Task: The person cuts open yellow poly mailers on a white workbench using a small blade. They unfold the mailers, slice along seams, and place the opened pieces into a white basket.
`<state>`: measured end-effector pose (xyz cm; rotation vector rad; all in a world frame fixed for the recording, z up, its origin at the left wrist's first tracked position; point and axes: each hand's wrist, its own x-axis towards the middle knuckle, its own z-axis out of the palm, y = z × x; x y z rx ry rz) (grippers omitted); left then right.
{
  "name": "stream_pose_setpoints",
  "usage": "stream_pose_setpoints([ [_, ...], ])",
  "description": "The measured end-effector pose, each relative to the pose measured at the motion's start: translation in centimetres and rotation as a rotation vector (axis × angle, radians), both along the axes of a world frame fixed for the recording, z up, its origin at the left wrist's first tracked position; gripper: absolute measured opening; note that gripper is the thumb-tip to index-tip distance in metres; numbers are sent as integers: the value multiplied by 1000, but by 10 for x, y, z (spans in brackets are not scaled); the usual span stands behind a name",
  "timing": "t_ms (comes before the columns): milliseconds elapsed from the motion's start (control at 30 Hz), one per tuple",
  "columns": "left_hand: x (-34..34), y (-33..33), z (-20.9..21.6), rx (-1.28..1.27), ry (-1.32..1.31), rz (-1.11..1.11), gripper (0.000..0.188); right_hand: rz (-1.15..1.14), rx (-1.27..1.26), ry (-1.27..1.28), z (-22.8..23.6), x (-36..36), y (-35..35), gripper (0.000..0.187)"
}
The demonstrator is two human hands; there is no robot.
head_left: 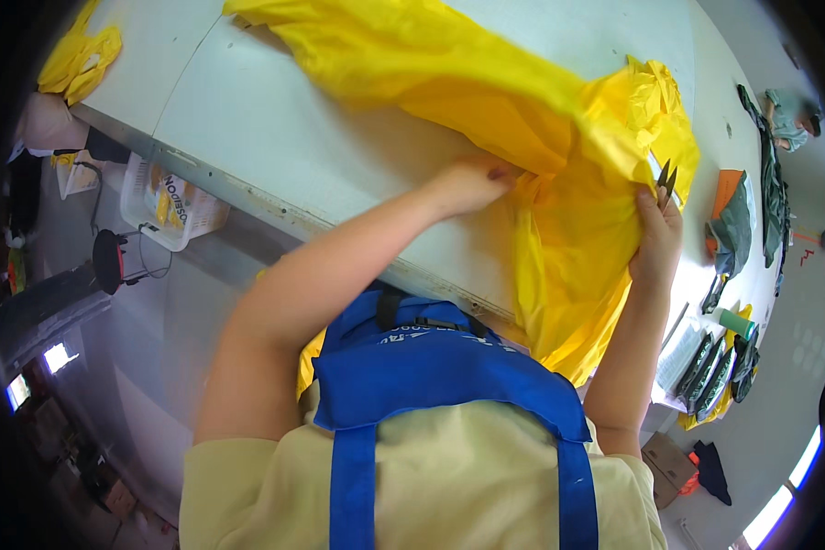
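A large piece of thin, glossy yellow fabric (568,220) stretches across the table and hangs over its near edge toward my blue apron (449,385). My left hand (478,186) is closed on a gathered fold near the middle of it. At the fabric's right side, my right hand (657,240) is closed round a small pair of snips (667,179), whose dark blades point up and away from me. The fingers of that hand also touch the yellow fabric. The snips' handles are hidden in the hand.
The pale table (247,119) has a worn near edge. More yellow fabric (82,60) lies far left, beside another person. Below the table's left side stands a white basket (170,215). Dark green and orange pieces (731,220) and stacked dark packs (710,371) lie right.
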<state>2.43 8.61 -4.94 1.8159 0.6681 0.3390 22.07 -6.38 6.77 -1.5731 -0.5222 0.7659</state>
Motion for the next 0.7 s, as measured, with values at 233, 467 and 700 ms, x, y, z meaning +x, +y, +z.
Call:
stream_pose_setpoints([
  [233,49,-25,0,-1068,-108,107,34,15,-173,-344,26,-13,16,15],
  [467,-74,-89,73,-641,-229,179,15,-156,-246,-431,-19,81,15,18],
  [700,-95,-80,81,789,-547,-265,7,-266,-168,-732,17,-24,-1,14],
])
